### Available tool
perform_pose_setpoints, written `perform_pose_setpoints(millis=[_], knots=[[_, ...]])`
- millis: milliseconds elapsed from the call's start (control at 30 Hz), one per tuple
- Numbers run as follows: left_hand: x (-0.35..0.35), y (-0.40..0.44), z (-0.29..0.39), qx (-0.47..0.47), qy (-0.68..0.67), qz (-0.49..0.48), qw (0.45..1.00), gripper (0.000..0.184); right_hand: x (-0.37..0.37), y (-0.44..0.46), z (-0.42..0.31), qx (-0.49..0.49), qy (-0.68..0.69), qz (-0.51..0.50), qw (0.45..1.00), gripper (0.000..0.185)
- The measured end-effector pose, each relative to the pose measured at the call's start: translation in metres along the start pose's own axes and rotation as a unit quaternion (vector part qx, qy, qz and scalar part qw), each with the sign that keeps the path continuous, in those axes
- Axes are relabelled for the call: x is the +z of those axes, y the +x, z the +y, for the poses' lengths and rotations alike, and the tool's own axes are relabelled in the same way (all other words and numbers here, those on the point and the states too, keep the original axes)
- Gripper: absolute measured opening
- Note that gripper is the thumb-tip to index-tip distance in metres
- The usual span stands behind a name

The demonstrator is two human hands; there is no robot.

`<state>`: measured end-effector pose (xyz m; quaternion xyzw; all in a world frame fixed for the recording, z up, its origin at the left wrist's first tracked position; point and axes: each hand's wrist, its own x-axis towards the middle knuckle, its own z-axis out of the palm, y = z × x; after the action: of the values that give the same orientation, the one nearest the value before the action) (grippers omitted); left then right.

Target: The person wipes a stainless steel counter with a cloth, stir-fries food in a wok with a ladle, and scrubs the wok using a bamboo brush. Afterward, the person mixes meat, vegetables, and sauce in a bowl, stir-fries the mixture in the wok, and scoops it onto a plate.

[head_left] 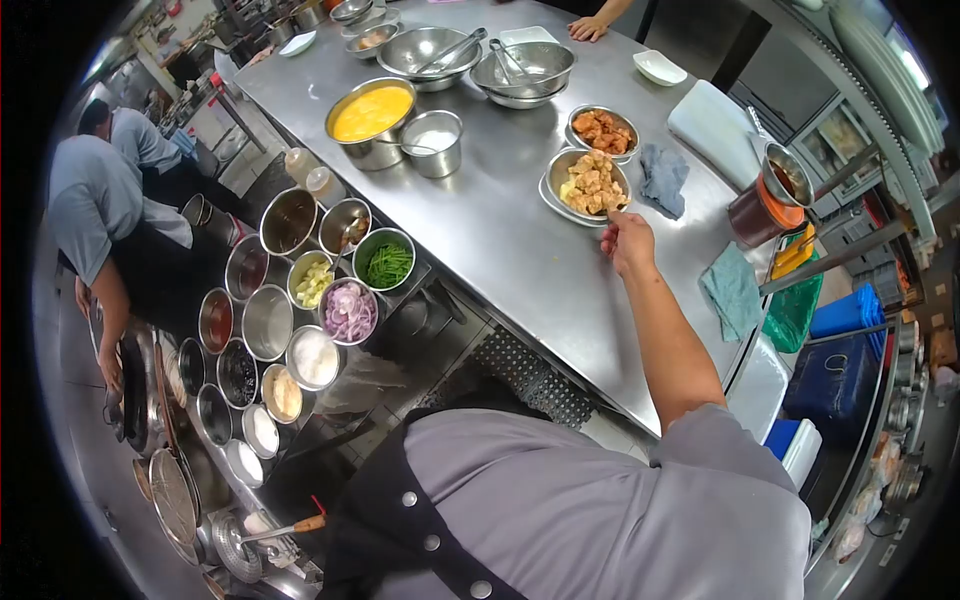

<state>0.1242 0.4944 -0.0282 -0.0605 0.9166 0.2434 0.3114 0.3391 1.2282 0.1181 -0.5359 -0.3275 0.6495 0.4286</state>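
My right hand [628, 242] reaches across the steel table, its fingers closed at the near edge of a metal bowl [553, 172]. Pale battered chunks of food [594, 187] are heaped in that bowl, which sits over a wider dish. Just behind it is a second metal bowl with darker, reddish-brown pieces [603, 131]. A grey-blue cloth [662, 180] lies to the right of both bowls. My left hand is out of view.
The steel table [480, 235] also bears a pot of yellow liquid [370, 112] and nested steel bowls [425, 55]. Several ingredient tins, including chopped greens [388, 264] and sliced onion [349, 312], stand left. A co-worker [110, 220] bends at the stove; another person's hand [588, 28] rests at the far edge.
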Motion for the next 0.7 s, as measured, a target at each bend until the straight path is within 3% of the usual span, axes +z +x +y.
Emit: perform_pose_setpoints(millis=[167, 233, 400, 600, 700], knots=[[-0.006, -0.003, 0.004, -0.001, 0.019, 0.001, 1.0, 0.025, -0.013, 0.021, -0.016, -0.079, -0.126, -0.025, 0.989, 0.013], [-0.013, -0.008, -0.002, 0.001, 0.017, 0.01, 1.0, 0.024, -0.026, 0.033, -0.021, -0.132, -0.118, -0.063, 0.982, 0.013], [-0.029, -0.023, 0.006, 0.03, 0.0, 0.042, 0.999, 0.022, -0.017, 0.009, -0.053, -0.134, -0.107, -0.121, 0.978, 0.009], [-0.09, -0.061, 0.156, 0.153, -0.192, -0.005, 0.969, 0.019, 0.104, -0.101, -0.012, -0.031, -0.098, -0.351, 0.931, 0.011], [-0.117, -0.068, 0.22, 0.187, -0.397, -0.137, 0.888, 0.024, 0.173, -0.175, 0.064, 0.045, -0.134, -0.446, 0.884, 0.015]])
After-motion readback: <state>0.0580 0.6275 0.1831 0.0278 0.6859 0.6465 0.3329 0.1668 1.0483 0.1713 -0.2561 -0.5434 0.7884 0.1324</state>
